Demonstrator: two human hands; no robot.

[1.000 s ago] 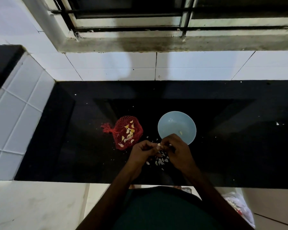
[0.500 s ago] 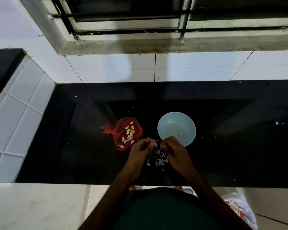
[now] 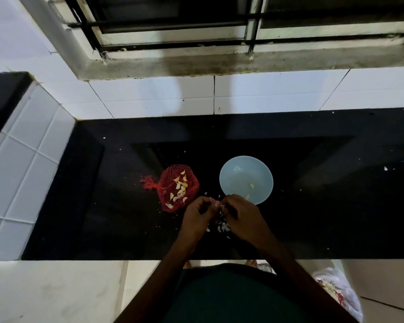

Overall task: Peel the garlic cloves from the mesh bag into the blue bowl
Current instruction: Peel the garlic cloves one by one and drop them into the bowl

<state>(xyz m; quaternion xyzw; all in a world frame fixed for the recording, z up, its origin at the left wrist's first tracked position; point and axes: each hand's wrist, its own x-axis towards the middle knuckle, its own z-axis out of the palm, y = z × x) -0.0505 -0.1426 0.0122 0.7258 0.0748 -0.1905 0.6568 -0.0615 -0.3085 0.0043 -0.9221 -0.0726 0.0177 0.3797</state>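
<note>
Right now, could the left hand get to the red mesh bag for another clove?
Probably yes. The red mesh bag lies open on the black counter just left of the left hand, with nothing between them. But both hands are pinching something small with the right hand, so that would have to be released first.

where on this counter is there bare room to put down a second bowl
Free: the counter right of the blue bowl, and left of the mesh bag. Crowded: between bag and bowl, where both hands work over peel scraps.

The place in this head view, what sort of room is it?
Probably a home kitchen: a black stone counter, white wall tiles under a barred window, and garlic being peeled beside a blue bowl.
</note>
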